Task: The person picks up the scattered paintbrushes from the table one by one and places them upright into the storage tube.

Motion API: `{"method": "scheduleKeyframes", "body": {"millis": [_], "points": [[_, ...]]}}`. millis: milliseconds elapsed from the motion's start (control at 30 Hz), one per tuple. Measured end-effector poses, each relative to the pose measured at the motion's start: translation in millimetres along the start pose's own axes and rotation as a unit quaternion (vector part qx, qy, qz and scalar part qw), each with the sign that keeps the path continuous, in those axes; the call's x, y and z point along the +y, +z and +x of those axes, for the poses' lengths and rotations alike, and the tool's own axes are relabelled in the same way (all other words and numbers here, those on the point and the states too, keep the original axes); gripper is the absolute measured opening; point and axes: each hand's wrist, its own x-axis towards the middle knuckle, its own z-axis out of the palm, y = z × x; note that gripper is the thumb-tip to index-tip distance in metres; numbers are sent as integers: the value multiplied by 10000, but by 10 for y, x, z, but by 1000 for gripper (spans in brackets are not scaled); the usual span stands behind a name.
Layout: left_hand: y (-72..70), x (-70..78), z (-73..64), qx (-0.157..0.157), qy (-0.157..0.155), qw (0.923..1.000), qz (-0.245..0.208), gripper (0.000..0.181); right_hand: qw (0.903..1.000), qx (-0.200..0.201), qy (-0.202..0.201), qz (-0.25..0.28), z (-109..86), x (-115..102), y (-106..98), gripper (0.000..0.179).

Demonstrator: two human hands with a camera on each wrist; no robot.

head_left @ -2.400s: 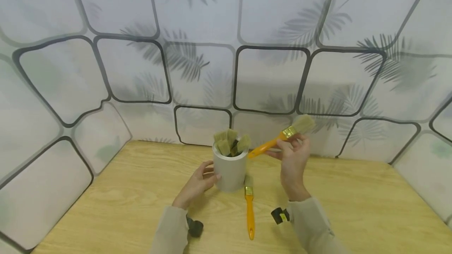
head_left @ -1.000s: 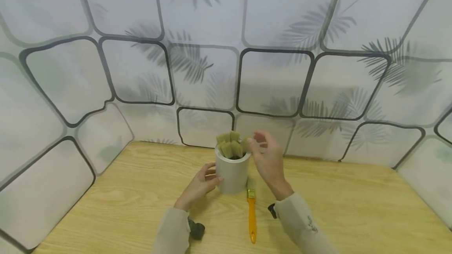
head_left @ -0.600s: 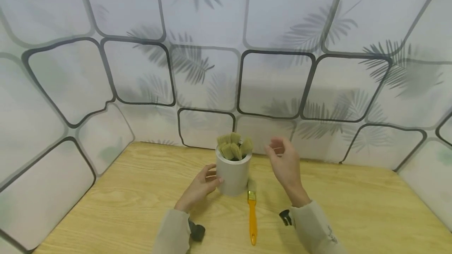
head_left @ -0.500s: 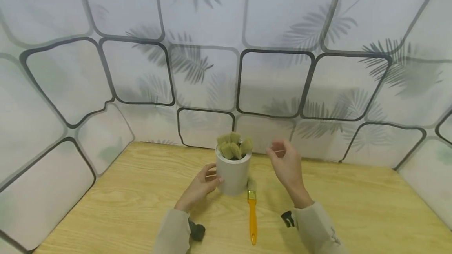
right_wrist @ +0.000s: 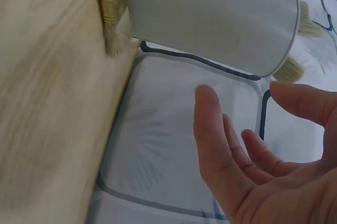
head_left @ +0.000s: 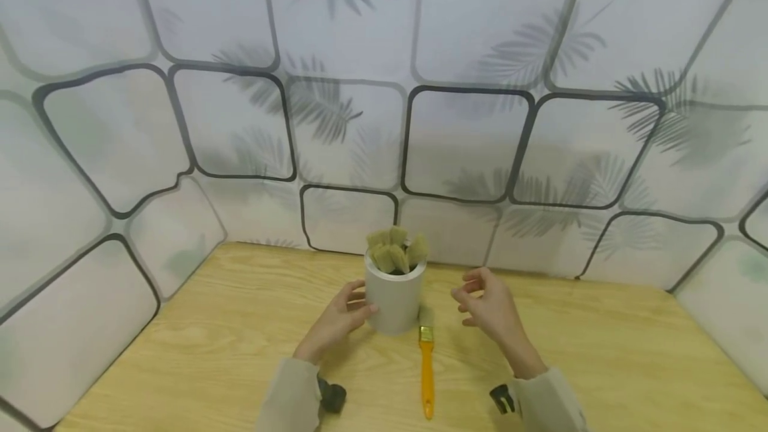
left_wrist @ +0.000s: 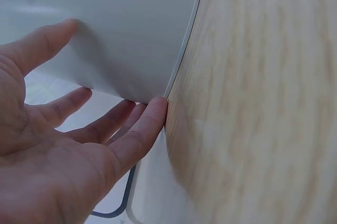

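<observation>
A light grey cylindrical pot [head_left: 393,302] stands upright on the wooden table. Several paintbrushes [head_left: 393,255] are in it, bristles up, their handles hidden inside. My left hand [head_left: 339,319] holds the pot's left side; the left wrist view shows the thumb [left_wrist: 50,39] on its wall and the fingers [left_wrist: 142,134] around toward the base. To the right of the pot, my right hand [head_left: 489,305] is empty, its fingers loosely bent and apart, as the right wrist view shows too. One more paintbrush [head_left: 427,369] with an orange handle lies on the table, bristles close to the pot's foot.
The wooden table [head_left: 210,332] spreads out on both sides of the pot. A pale wall covering [head_left: 462,142] with dark outlines and leaf prints rises behind the table and along its sides. A dark strap piece [head_left: 503,399] sits at the right wrist.
The right hand set the paintbrush it held into the pot, let go, then moved right and down. The left hand has stayed at the pot, and the brush on the table lies as before.
</observation>
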Motion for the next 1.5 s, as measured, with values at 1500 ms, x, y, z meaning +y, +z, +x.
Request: {"method": "scheduleKeyframes", "body": {"millis": [1500], "points": [[6,4,-26,-52,185,9998,65,68,9785,-1558,1274,461,-163,388,396,52]]}}
